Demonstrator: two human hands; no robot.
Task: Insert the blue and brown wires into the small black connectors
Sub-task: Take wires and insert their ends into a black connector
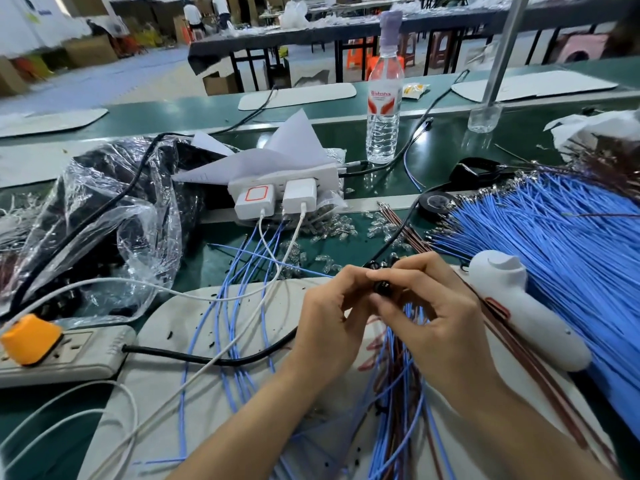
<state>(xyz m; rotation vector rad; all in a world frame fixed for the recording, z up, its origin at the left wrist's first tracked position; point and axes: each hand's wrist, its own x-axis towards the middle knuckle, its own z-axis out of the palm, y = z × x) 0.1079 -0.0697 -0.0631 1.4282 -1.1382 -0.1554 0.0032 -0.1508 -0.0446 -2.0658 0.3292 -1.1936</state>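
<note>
Head view: two hands meet over a pale mat (pixel 152 327). The right hand (pixel 436 313) pinches a small black connector (pixel 382 288) between thumb and fingertips. The left hand (pixel 330 306) pinches the connector's left side; any wire end there is hidden. Blue and brown wires (pixel 403 362) trail below the grip, toward the person. A thick blue bundle (pixel 554 244) lies to its right. The connector looks light, hard and easily fumbled, so grip its body. The wires look thin and floppy, so hold them near the tip.
</note>
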